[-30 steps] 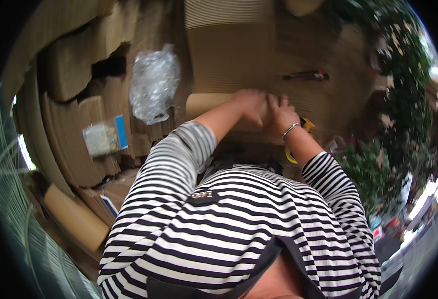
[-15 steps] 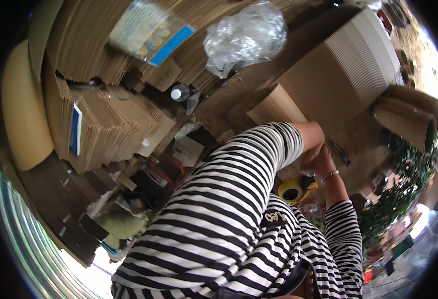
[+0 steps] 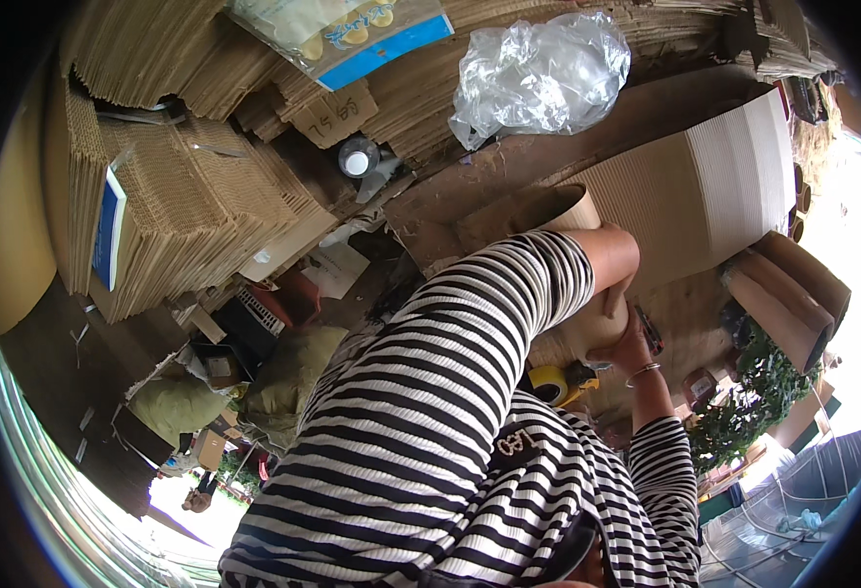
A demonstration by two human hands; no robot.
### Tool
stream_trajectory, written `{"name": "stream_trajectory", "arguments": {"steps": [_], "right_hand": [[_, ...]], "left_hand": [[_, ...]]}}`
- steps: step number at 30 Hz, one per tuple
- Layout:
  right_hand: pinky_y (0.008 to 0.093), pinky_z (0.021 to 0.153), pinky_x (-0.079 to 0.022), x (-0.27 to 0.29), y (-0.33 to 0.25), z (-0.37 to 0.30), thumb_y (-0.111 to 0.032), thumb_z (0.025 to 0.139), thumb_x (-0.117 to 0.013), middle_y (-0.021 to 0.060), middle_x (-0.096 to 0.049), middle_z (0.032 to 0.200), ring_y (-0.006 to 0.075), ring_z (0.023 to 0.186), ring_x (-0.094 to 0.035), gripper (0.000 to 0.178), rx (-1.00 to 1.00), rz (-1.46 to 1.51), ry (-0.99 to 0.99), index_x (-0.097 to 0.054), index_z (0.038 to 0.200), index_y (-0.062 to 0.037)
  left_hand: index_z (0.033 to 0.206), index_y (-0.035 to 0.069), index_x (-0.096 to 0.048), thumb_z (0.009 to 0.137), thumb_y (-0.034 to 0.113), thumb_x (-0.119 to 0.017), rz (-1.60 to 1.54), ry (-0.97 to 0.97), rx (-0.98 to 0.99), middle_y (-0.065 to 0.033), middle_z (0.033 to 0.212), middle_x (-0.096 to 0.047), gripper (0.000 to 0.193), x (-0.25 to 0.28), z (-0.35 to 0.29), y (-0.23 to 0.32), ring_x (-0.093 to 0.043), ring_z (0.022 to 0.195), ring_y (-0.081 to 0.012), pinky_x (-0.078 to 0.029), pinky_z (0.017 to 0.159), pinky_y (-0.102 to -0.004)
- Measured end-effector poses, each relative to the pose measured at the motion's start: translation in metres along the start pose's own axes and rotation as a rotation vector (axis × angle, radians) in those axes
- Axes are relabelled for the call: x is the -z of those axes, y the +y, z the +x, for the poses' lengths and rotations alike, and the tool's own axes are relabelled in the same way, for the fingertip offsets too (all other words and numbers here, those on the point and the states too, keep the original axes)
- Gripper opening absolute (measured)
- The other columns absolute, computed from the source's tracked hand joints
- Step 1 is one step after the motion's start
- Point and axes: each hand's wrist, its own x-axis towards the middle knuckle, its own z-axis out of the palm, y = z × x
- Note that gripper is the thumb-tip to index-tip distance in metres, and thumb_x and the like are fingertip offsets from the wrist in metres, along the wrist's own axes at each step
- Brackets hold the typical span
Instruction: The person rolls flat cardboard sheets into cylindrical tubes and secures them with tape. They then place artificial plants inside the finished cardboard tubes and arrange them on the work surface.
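A brown cardboard sheet (image 3: 592, 328) is curled into a tube in front of me, and its curved far end shows beyond my left forearm. My left hand (image 3: 617, 294) bends down over the curl, fingers against its surface. From the right, my right hand (image 3: 629, 350), with a bracelet at the wrist, grips the near side of the same roll. Just nearer to me lies a tape dispenser (image 3: 552, 384) with a yellow body, partly covered by my striped sleeve. A red and black cutter-like tool (image 3: 652, 334) rests right of my hands.
A ribbed stack of pale cardboard sheets (image 3: 685, 186) stands ahead, with crumpled clear plastic (image 3: 543, 78) behind it. More cardboard stacks (image 3: 205, 186) and a bottle with a white cap (image 3: 357, 161) are at left. Cardboard rolls (image 3: 783, 299) and green foliage (image 3: 754, 397) lie right.
The cardboard between my hands has gone from a flatter sheet to a curled tube. My right hand has shifted slightly nearer to me. The view has turned a little.
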Motion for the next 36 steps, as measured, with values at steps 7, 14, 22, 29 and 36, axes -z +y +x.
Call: {"name": "stream_trajectory", "arguments": {"steps": [7, 14, 22, 29, 36], "right_hand": [[0.0437, 0.107, -0.045, 0.022, -0.005, 0.011, -0.034, 0.038, -0.097, 0.0169, -0.053, 0.136, 0.0329, 0.126, -0.053, 0.135, 0.02, 0.039, -0.083, -0.028, 0.15, -0.0023], [0.0404, 0.106, -0.046, 0.028, -0.003, 0.016, -0.031, 0.04, -0.098, 0.0167, -0.056, 0.136, 0.031, 0.125, -0.055, 0.128, 0.068, 0.087, -0.122, -0.034, 0.148, -0.0027], [0.043, 0.115, -0.039, 0.026, -0.035, -0.011, -0.033, 0.041, -0.097, 0.0244, -0.049, 0.145, 0.0385, 0.137, -0.045, 0.131, -0.02, -0.05, -0.023, -0.033, 0.151, -0.0019], [0.0415, 0.111, -0.043, 0.043, 0.04, -0.006, -0.041, 0.071, -0.085, 0.019, -0.046, 0.152, 0.0352, 0.135, -0.049, 0.101, -0.05, 0.147, -0.086, -0.037, 0.153, -0.0091], [0.0438, 0.105, -0.046, -0.023, 0.147, 0.006, -0.035, 0.092, -0.064, 0.0141, -0.055, 0.144, 0.0395, 0.131, -0.051, 0.055, -0.362, -0.392, 0.727, -0.052, 0.143, -0.0201]], "left_hand": [[0.129, 0.013, -0.067, 0.068, 0.065, -0.079, 0.006, -0.073, 0.076, -0.0084, 0.133, -0.066, 0.081, 0.008, 0.001, -0.004, -0.061, 0.124, -0.0277, -0.047, 0.105, -0.0436], [0.123, 0.011, -0.07, 0.066, 0.067, -0.08, 0.252, 0.14, 0.003, -0.0102, 0.129, -0.066, 0.081, -0.021, -0.005, 0.002, -0.061, 0.122, -0.0277, -0.046, 0.104, -0.0444], [0.134, 0.008, -0.058, 0.06, 0.052, -0.087, 0.488, 0.093, -0.057, -0.0163, 0.133, -0.058, 0.091, -0.07, -0.003, 0.065, -0.05, 0.131, -0.0326, -0.037, 0.108, -0.0464], [0.15, 0.008, -0.04, 0.056, 0.049, -0.09, 0.617, 0.173, -0.104, -0.017, 0.14, -0.05, 0.115, -0.077, -0.015, 0.061, -0.044, 0.132, -0.0332, -0.033, 0.111, -0.0444], [0.149, 0.009, -0.041, 0.054, 0.051, -0.091, 0.621, 0.306, -0.172, -0.019, 0.141, -0.05, 0.115, -0.1, -0.018, 0.051, -0.046, 0.131, -0.0342, -0.032, 0.112, -0.0472]]}}
